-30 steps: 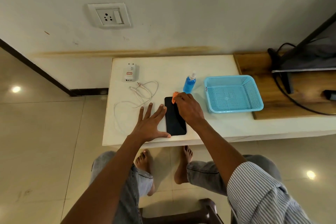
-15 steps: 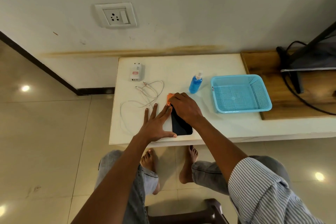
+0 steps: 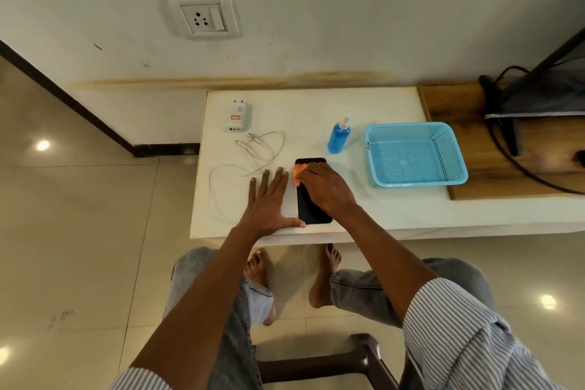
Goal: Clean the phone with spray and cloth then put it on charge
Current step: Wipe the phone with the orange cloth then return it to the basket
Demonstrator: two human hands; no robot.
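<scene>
Phone (image 3: 311, 206) near table (image 3: 395, 212) front edge; right hand (image 3: 326, 188) apparently pressing cloth (image 3: 297, 175).

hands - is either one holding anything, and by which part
The right hand presses a bunched orange cloth onto the phone. The left hand holds nothing.

I see an off-white wall (image 3: 316, 9) ahead, scuffed in places, with a brownish stain band (image 3: 228, 81) running just above the white worktop (image 3: 316, 104). A white wall socket with a switch (image 3: 203, 18) sits high on the wall. A dark skirting strip (image 3: 63, 95) slants down on the left. The floor (image 3: 79, 231) is glossy beige tile, throwing back round ceiling-light spots (image 3: 42, 145). On the right, a wooden board (image 3: 459, 123) lies on the worktop, with black cables (image 3: 506, 161) across it.
</scene>
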